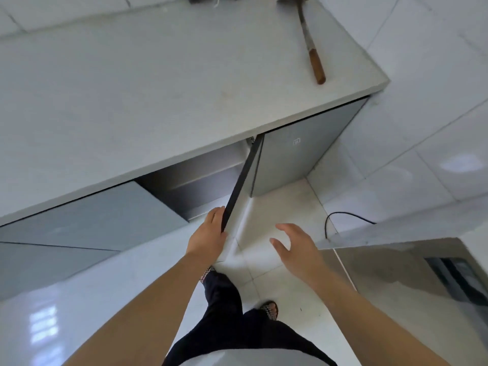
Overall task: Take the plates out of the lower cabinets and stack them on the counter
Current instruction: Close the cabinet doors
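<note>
A grey lower cabinet door (pixel 244 178) stands swung out, seen edge-on under the white counter (pixel 158 88). My left hand (pixel 208 233) grips the door's outer edge near its lower end. My right hand (pixel 295 247) hovers to the right of the door with its fingers spread and nothing in it. The opened cabinet (pixel 195 183) shows a dim interior with a shelf edge; no plates are visible inside from this angle. The counter top holds no plates.
A spatula with a wooden handle (pixel 313 52) lies at the counter's far right. A small grey fridge (pixel 303 154) stands right of the open door. A black cable (pixel 343 216) runs on the tiled floor. A steel surface (pixel 396 273) is at my right. Closed grey doors (pixel 92 220) lie left.
</note>
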Tool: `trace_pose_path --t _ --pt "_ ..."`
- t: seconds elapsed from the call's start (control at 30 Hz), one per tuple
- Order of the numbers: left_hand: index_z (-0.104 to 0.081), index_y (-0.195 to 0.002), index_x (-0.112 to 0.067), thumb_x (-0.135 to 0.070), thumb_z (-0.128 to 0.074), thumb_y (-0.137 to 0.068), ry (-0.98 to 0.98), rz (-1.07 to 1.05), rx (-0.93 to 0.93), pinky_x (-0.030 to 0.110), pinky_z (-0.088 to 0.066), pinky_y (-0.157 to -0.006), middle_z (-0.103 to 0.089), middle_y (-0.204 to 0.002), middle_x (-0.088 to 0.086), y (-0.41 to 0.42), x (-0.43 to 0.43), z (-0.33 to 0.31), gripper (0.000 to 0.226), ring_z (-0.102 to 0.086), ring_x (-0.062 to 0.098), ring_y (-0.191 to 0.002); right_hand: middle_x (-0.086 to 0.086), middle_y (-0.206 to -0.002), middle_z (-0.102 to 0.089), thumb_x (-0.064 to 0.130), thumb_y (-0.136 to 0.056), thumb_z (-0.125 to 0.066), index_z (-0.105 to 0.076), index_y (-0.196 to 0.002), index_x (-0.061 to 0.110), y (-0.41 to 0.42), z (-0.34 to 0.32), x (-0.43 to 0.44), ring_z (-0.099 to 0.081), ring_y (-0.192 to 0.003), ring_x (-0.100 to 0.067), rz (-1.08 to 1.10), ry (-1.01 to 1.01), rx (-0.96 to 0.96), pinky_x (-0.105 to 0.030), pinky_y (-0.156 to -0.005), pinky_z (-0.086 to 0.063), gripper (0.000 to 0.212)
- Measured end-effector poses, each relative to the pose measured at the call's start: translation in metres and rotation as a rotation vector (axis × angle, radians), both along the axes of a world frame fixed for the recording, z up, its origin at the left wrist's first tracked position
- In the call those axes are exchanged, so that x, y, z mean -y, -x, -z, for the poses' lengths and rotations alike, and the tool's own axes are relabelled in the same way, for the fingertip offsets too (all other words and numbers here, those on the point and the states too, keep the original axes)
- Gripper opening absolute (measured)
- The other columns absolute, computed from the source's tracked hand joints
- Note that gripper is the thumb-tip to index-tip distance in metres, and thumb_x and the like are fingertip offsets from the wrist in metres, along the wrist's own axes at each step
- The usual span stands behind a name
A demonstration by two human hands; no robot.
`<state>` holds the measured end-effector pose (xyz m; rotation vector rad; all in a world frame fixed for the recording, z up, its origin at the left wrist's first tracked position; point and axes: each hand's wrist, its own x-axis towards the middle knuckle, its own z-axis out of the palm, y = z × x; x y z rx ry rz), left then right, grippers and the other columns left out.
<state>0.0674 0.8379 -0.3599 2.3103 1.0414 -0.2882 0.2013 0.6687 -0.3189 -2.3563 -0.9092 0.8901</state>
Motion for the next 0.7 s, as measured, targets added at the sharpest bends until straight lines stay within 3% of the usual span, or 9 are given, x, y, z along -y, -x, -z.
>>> trace_pose_path --t 0.13,0.33,0.7 --pt "-0.03 -0.14 -0.028 -0.016 -0.046 -0.093 0.035 -0.097 0.018 0.034 -0.048 -0.078 -0.049 -0.131 0.0 0.02 -0.029 -0.003 0.051 -0.057 0.023 -0.1 -0.003 -0.139 -0.047 0.028 -0.094 -0.05 -0.043 -0.135 0.011 0.004 -0.001 -0.05 -0.043 -0.127 -0.015 -0.133 0.003 0.043 -0.018 -0.101 -0.027 0.045" --pt "-0.038 -0.137 -0.031 -0.015 -0.041 -0.094 0.035 -0.176 0.008 0.032 -0.05 -0.084 -0.051 -0.131 -0.005 0.044 -0.076 -0.007 0.046 -0.055 0.02 -0.107 -0.002 -0.142 -0.042 0.03 -0.095 -0.046 -0.039 -0.137 0.014 0.012 -0.003 -0.131 -0.039 -0.13 -0.017 -0.372 0.011 0.082 -0.026 -0.104 -0.031 0.046" --pt "-0.051 -0.124 -0.035 -0.017 -0.047 -0.093 -0.018 -0.334 -0.01 0.028 -0.045 -0.073 -0.057 -0.119 -0.011 0.045 -0.116 -0.01 0.036 -0.057 0.017 -0.103 -0.002 -0.144 -0.034 0.022 -0.095 -0.044 -0.035 -0.139 0.009 -0.006 0.017 -0.217 -0.031 -0.134 -0.018 -0.765 0.002 0.353 -0.028 -0.107 -0.03 0.047"
